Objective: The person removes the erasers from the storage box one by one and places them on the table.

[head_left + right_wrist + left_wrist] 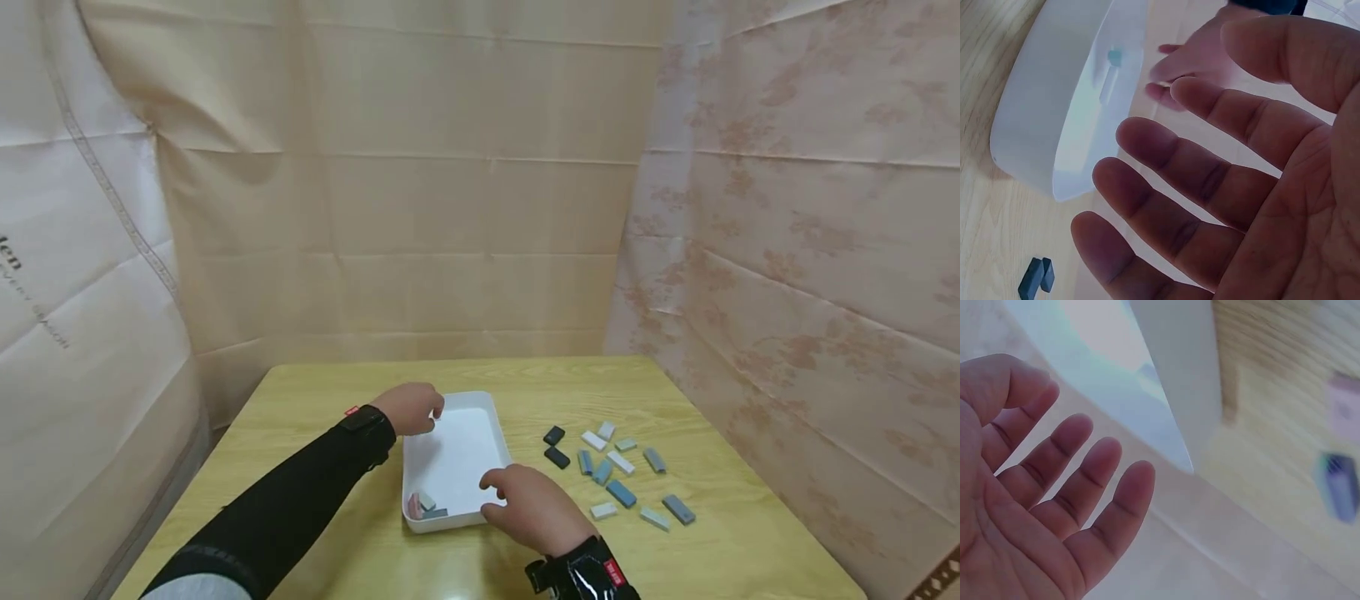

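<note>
A white rectangular tray [457,450] lies on the table, with a pink block [414,506], a pale block [427,501] and a grey-blue block [435,513] in its near left corner. By the tray's far left side is my left hand [410,408]; its wrist view shows loosely bent, spread fingers [1107,469] and nothing in the palm. My right hand [536,507] hovers at the tray's near right corner. In the right wrist view its fingers [1147,140] are spread and hold nothing. Whether either hand touches the rim cannot be told.
Right of the tray, several small blocks lie scattered on the wooden table [720,533]: black [557,457], white [620,462], blue [621,493], grey [678,509] and pale green [655,519]. A beige cloth [450,208] hangs behind the table, with a patterned cloth [810,250] at the right.
</note>
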Action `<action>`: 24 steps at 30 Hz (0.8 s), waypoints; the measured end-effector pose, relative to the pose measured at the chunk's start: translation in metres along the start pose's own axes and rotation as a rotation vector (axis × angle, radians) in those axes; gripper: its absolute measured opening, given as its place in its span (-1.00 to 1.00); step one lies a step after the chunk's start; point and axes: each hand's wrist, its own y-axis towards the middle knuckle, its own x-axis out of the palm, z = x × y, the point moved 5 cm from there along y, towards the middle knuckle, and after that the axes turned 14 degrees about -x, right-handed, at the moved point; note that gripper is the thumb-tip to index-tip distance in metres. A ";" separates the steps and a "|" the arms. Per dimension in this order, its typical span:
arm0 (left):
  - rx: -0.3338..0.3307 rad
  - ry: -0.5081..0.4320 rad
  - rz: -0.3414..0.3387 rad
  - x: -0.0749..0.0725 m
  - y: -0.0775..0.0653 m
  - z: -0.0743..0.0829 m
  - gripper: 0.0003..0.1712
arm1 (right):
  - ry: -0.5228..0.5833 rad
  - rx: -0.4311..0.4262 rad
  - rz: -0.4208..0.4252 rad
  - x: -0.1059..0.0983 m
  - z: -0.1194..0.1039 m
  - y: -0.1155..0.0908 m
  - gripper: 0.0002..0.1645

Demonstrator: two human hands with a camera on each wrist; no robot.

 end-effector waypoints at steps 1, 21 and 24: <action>0.002 0.005 -0.011 0.004 0.005 0.004 -0.95 | 0.005 0.002 0.001 0.000 0.001 -0.001 -0.71; -0.064 0.038 -0.059 0.049 0.053 -0.002 -0.87 | -0.010 -0.020 0.002 -0.005 0.007 -0.002 -0.72; -0.059 0.064 -0.056 0.050 0.050 0.004 -0.91 | 0.002 -0.006 -0.010 -0.001 0.008 -0.001 -0.71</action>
